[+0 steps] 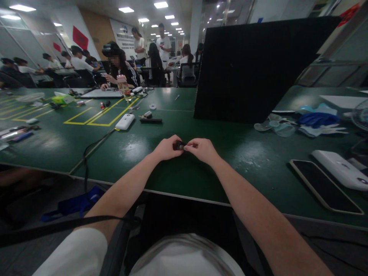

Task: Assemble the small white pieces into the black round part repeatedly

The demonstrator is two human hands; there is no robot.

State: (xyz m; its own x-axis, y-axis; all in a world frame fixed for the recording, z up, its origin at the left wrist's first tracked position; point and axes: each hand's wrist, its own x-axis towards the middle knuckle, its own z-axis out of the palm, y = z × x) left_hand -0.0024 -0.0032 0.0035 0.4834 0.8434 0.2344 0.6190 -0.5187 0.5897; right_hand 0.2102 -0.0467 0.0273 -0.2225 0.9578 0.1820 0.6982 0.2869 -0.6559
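Note:
Both my hands meet over the green table (201,172), a little in from its front edge. My left hand (166,148) is closed around a small dark object (178,145). My right hand (202,148) pinches the same object from the right side with its fingertips. The object is mostly covered by my fingers, so I cannot make out what it is.
A big black board (253,69) stands upright behind my hands. A phone (324,186) and a white device (340,168) lie at the right. A white power bank (124,122) with a cable and a black bar (151,120) lie to the left. Several people sit at tables behind.

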